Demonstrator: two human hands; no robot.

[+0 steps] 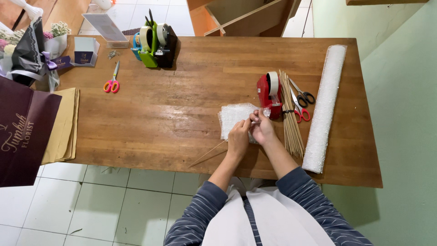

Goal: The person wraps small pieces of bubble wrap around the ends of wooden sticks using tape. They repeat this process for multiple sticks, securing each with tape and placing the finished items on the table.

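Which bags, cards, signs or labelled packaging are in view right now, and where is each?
Paper bag: far left edge, dark maroon, pale lettering.
Small card box: back left of the table, pale blue with a dark navy label.
Clear sign stand: back edge, right of the box, tilted transparent rectangle.
Bouquet wrap: back left corner, black and grey paper, purple ribbon.
No screens in view.

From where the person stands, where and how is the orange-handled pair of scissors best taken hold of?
Take the orange-handled scissors by the loops, coming in from the near table edge: the loops point toward the person and the closed blades point away, with bare wooden table around them.
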